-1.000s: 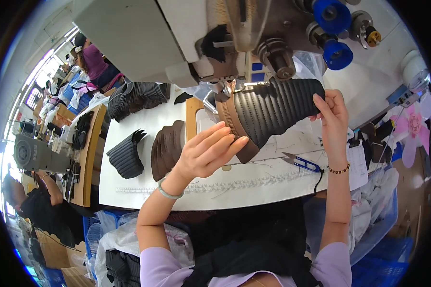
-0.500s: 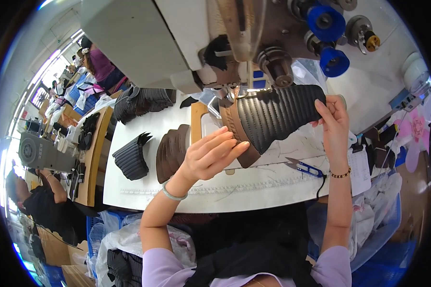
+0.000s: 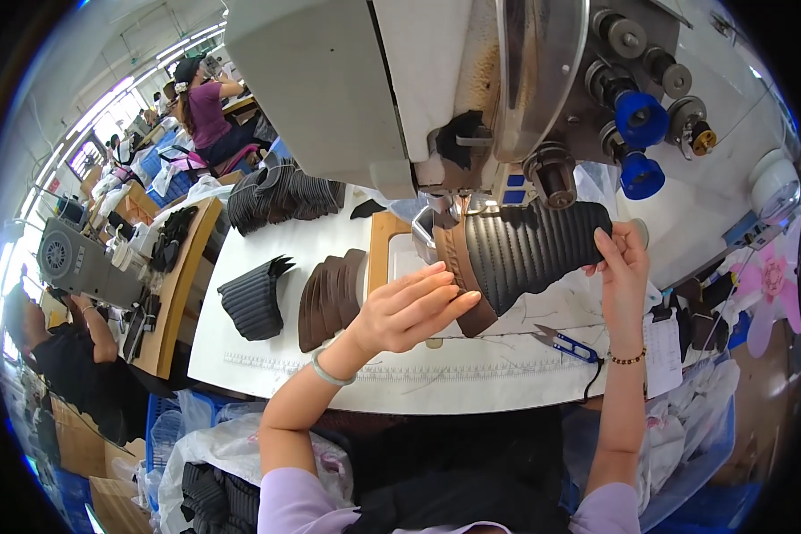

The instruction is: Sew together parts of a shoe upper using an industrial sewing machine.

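Note:
A black quilted leather piece with stitched ribs lies under the head of a sewing machine. Along its left side runs a curved brown leather band. My left hand rests at this band, its fingers stretched out and fingertips touching the brown edge. At the opposite end, my right hand pinches the black piece's right edge between thumb and fingers. The machine's needle area is partly hidden by its own parts.
Brown leather pieces fan out left of my left hand, beside a black ribbed piece. A black ribbed stack sits farther back. Blue-handled thread snips lie near my right wrist. Co-workers sit at the left.
My view has shifted, so the machine and table appear lower and farther right. Both hands keep nearly the same places on the leather piece.

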The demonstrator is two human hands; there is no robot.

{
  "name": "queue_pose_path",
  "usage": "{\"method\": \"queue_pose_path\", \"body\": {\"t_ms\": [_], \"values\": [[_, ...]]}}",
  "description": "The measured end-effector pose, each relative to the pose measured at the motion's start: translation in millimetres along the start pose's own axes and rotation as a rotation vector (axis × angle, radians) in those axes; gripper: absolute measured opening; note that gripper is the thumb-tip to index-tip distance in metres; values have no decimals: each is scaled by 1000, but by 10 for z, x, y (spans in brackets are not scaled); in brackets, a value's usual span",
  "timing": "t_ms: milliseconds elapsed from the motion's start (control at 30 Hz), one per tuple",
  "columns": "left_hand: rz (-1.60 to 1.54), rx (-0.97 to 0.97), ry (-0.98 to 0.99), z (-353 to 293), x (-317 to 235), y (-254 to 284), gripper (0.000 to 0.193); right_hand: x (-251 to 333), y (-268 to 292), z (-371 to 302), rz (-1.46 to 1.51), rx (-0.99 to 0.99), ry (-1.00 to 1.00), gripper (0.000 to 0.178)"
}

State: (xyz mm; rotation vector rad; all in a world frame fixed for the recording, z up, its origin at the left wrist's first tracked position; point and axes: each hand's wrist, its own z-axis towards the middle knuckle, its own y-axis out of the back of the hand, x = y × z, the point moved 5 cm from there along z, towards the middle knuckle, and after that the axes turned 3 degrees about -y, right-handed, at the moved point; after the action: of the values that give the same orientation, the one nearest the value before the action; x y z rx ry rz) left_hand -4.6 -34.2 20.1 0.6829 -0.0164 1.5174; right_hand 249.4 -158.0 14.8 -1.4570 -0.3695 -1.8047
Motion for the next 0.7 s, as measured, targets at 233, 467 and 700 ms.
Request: {"method": "queue_pose_path", "body": {"t_ms": [233,467,700], "values": [[-49,46,40,25,2,26,34,-43,-24,84,111,119,-109,14],[-286,-17,293,197,217,128,37,116,-206,403,-258,314,-105,30],[-1018,213,1533,-123,957,-341,25,321,-465,260,-688,373,167,23]]}}
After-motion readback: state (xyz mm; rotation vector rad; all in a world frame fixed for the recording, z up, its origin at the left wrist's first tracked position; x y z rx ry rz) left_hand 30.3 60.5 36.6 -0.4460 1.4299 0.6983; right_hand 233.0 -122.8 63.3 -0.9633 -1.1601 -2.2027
